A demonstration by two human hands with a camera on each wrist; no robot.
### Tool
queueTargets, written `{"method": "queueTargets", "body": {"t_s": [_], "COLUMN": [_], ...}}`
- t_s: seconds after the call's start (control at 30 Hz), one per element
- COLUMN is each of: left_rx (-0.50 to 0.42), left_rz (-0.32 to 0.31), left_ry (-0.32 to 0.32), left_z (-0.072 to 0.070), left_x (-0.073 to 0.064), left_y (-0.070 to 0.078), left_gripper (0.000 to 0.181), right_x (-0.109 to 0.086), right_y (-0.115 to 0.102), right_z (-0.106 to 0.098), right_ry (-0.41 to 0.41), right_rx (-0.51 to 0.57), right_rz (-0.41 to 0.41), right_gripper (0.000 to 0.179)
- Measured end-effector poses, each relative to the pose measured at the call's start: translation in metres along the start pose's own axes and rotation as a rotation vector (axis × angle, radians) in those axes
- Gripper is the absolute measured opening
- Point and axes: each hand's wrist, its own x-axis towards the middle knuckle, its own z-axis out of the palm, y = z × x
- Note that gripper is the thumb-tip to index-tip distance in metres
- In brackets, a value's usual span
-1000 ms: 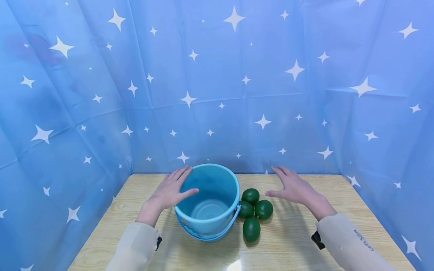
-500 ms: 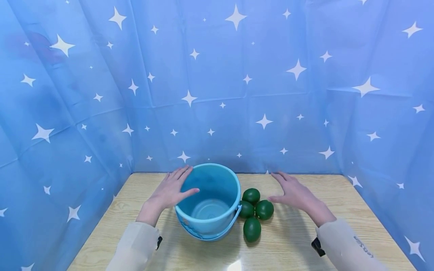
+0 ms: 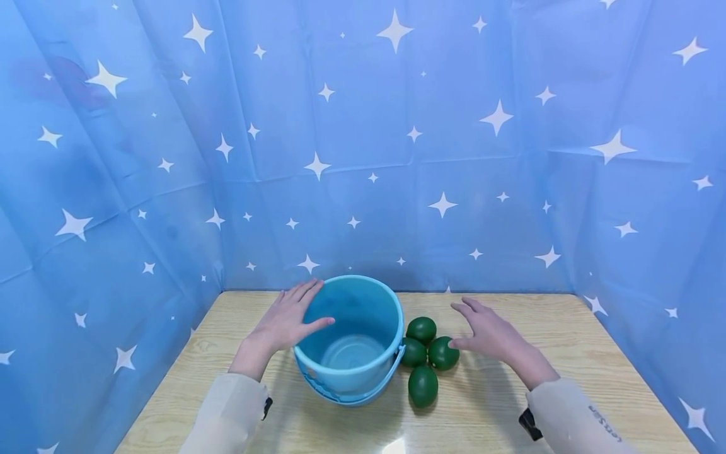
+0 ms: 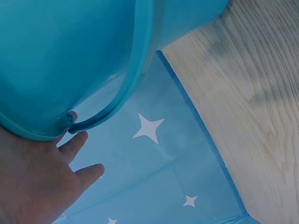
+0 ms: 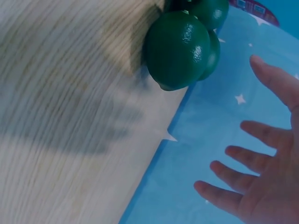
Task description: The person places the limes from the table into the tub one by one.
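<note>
Head view: L hand [image 3: 286, 318] at L side of bucket [image 3: 363, 381], fingers straight, thumb spread wide over its mouth; can't tell how firmly it touches the rim. Bucket is upright on wood-grain table [image 3: 482, 435], handle [image 3: 392, 372] down in front. 4 dk green fruits [image 3: 416, 353] clustered just R of it, 3 bunched, 1 nearer the person; can't tell if any touches bucket. R hand [image 3: 490, 334] hovers w/ fingers spread wide, thumb nr rightmost fruit [image 3: 442, 356]; R wrist cam shows gap btwn. Blue backdrop [image 3: 363, 126] w/ white stars behind & both sides.
</note>
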Motion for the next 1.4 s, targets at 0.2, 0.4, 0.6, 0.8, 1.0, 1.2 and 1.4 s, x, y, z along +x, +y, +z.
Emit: {"method": "queueTargets", "body": {"t_s": [0.2,0.4,0.6,0.8,1.0,1.2,1.4], "left_rx": [-0.005,-0.006,-0.012,-0.013,-0.011,-0.011,-0.011], "left_rz": [-0.005,0.002,-0.004,-0.005,-0.003,-0.005,-0.004], "left_ry": [0.0,0.01,0.015,0.015,0.014,0.016,0.017], "left_z": [0.001,0.003,0.003,0.003,0.002,0.003,0.003], "left_x": [-0.001,0.001,0.001,0.001,0.001,0.001,0.0], "left_y": [-0.002,-0.001,-0.001,-0.001,-0.001,-0.002,-0.002], "left_gripper": [0.087,0.087,0.087,0.087,0.088,0.088,0.088], "right_x": [-0.001,-0.004,-0.006,-0.006,-0.007,-0.007,-0.008], "right_y": [-0.002,-0.002,-0.002,-0.001,-0.001,-0.002,-0.002], "right_z": [0.007,0.015,0.02,0.023,0.026,0.029,0.034], "right_ry": [-0.015,-0.017,-0.01,-0.008,-0.016,-0.017,-0.028], "right_rx": [0.006,0.008,0.014,0.012,0.026,0.03,0.037], "right_rz": [0.004,0.02,0.021,0.021,0.02,0.016,0.025], "right_gripper": [0.082,0.081,0.082,0.082,0.082,0.08,0.079]}}
